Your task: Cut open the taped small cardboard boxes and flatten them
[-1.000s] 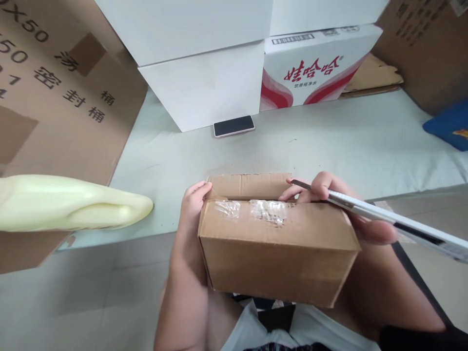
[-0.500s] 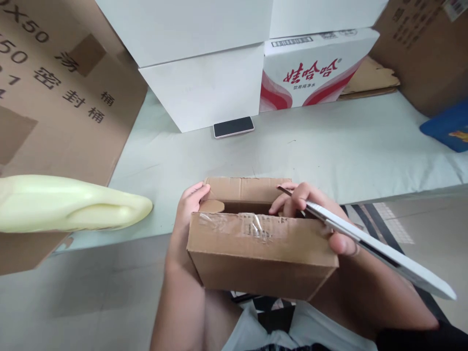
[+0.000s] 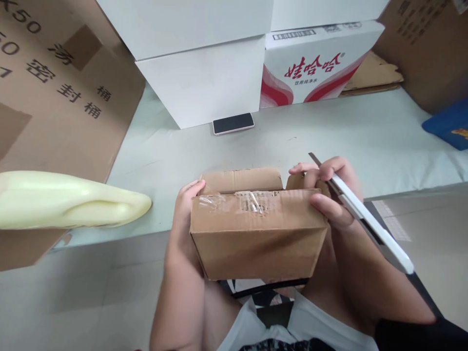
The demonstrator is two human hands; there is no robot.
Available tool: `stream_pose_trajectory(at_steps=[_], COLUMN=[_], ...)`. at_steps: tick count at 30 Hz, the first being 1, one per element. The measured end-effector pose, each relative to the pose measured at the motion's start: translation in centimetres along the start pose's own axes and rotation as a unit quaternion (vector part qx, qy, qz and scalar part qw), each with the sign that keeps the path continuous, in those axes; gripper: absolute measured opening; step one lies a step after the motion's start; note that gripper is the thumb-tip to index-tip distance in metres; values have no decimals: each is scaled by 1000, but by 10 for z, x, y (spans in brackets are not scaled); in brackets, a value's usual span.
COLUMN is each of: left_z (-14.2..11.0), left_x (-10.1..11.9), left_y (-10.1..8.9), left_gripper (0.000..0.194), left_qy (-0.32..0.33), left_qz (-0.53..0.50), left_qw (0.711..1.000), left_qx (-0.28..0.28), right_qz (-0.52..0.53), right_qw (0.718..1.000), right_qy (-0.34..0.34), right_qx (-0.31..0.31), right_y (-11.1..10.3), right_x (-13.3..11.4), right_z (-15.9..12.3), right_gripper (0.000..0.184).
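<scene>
A small brown cardboard box with torn clear tape along its top edge rests against my lap in front of the table. My left hand grips the box's left end, thumb at the top corner. My right hand is closed on a white utility knife, whose blade points up and to the left, while its fingers press the box's right flap. The far flaps stand partly raised. What lies inside the box is hidden.
A pale green table carries a phone, stacked white boxes and a red-and-white carton. Large brown cartons stand left and far right. A cream plastic object juts in from the left, and a blue item sits at right.
The box's flaps have come apart and the box has tilted toward me. My right hand, still holding the knife, has moved from the top seam to the right flap.
</scene>
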State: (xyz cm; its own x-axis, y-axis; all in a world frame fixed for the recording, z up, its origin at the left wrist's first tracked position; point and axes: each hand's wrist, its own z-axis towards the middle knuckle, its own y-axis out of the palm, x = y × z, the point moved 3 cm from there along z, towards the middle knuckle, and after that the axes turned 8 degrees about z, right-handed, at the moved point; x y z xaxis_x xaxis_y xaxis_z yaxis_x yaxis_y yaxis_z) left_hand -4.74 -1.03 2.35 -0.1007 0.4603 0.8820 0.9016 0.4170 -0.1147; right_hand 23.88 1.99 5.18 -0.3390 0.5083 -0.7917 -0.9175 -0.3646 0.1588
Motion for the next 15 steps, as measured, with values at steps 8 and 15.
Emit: stream_pose_trajectory(at_steps=[8,15], left_z=[3,5], left_x=[-1,-6], left_y=[12,17], left_gripper=[25,69], left_qy=[19,117], left_qz=[-31,-53], left_qw=[998,977], left_qx=[-43,-169], right_qz=[-7,3], right_qw=[998,985], right_qy=[6,8], right_qx=[65,171], right_y=[-1,-23], right_x=[2,15], right_z=[4,11], right_gripper=[26,36])
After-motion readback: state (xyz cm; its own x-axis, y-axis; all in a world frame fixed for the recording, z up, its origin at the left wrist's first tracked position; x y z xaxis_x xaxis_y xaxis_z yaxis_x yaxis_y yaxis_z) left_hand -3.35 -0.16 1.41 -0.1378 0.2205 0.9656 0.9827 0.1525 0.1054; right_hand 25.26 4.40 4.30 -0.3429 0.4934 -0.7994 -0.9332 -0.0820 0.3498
